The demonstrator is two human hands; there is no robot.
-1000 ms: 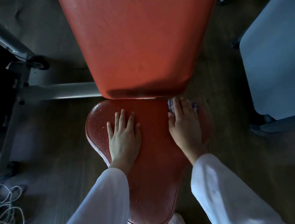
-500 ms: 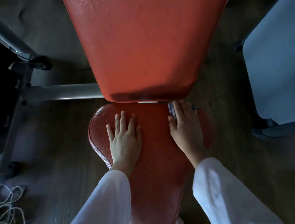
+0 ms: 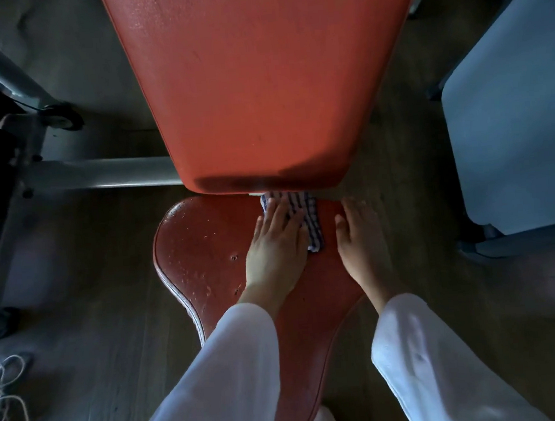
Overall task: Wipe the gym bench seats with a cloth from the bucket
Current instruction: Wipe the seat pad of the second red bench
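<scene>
The red bench seat (image 3: pixel 206 249) lies below me, its worn surface scuffed, with the big red backrest (image 3: pixel 259 79) rising just beyond it. A blue-and-white checked cloth (image 3: pixel 312 224) sits on the seat's far edge, partly tucked under the backrest. My left hand (image 3: pixel 275 247) presses down on the cloth's left part, fingers forward. Beside it, my right hand (image 3: pixel 359 237) rests flat and bare on the seat's right edge. No bucket is in view.
A grey metal frame tube (image 3: pixel 100 174) runs left from under the backrest. A pale blue-grey padded bench (image 3: pixel 512 125) stands close on the right. Tangled white cord (image 3: pixel 5 398) lies on the wooden floor at bottom left. My shoe (image 3: pixel 322 419) shows under the seat tip.
The cloth was under my right hand; now my left hand has slid right onto it. My right hand has come off it and moved to the seat's right edge.
</scene>
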